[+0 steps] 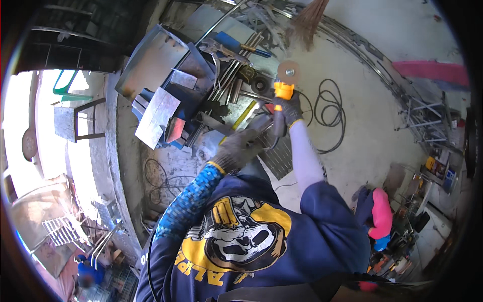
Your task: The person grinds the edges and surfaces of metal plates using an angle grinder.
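Note:
My right hand (291,109), in a dark glove with a yellow cuff, is wrapped round the body of a yellow-and-dark angle grinder (284,90). The grinder's round brown disc (289,79) points away from me, with its metal nut showing in the middle. My left hand (234,151), gloved in grey, is curled nearer to me on the left; what its fingers close on, if anything, is hidden. Close to its fingertips lies a small grey metal piece (260,122). A slotted dark metal plate (278,158) lies on the floor below the grinder.
Stacked metal sheets (158,118) and a blue-handled tool (229,41) are at the left. A black cable (332,113) lies coiled on the floor at right. Metal bars run along the far edge near a broom (308,22). A person in pink (381,214) bends at lower right.

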`<state>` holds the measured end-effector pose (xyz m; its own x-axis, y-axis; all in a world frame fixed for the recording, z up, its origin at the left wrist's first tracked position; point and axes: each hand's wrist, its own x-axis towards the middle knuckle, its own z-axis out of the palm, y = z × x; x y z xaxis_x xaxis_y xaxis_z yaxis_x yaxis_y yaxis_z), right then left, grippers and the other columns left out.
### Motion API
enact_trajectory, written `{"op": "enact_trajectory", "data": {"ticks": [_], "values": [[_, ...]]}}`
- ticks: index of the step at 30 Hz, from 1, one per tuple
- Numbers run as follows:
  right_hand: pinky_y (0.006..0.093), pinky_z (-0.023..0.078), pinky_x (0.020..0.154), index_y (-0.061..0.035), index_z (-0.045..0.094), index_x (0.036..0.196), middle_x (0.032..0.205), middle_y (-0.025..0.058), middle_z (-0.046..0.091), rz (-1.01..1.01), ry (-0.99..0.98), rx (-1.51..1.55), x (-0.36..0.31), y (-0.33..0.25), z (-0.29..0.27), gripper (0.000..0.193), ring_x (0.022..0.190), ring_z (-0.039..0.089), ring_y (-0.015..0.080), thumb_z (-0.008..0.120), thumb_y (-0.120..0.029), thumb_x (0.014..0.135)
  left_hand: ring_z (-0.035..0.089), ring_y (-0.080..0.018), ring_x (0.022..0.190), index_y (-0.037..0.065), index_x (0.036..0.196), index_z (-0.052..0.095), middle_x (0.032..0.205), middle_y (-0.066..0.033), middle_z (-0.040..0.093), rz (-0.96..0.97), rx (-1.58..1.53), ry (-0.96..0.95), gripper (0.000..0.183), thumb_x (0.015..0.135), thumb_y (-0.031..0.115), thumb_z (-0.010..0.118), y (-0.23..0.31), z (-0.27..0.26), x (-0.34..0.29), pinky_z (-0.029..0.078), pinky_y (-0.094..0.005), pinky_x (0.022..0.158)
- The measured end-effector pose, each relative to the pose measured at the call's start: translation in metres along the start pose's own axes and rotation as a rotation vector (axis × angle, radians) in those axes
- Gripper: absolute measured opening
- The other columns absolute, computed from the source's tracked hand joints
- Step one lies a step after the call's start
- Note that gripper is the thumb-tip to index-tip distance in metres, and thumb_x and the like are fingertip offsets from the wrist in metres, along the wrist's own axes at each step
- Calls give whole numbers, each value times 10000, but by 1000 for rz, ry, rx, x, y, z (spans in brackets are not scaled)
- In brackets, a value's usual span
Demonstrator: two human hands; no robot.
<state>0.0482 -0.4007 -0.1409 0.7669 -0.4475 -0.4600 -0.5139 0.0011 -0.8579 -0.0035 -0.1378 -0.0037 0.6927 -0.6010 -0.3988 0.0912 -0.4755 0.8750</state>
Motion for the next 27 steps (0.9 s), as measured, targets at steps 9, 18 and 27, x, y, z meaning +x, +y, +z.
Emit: {"op": "enact_trajectory", "data": {"ticks": [9,18,27], "values": [[370,558,642,-81,718,928,782,84,722,190,-159,-411,153,13,-6,426,669,702,241,839,-290,577,686,-345,983,27,1141,640,1030,-214,694,-679,128,394,365,875,276,653,-119,5,-153,527,-416,851],[374,547,645,-69,721,952,840,99,726,129,-146,-571,192,31,16,454,678,703,223,879,-379,660,659,-337,1092,25,1156,646,1139,-191,692,-952,-121,405,416,884,339,636,-108,25,-165,498,-403,944],[367,556,616,-21,711,980,819,94,726,95,-107,-616,212,51,16,410,667,703,212,860,-244,670,642,-347,1144,-11,1212,616,1178,-231,678,-998,-167,422,456,894,315,597,-95,20,-153,481,-399,986]]}}
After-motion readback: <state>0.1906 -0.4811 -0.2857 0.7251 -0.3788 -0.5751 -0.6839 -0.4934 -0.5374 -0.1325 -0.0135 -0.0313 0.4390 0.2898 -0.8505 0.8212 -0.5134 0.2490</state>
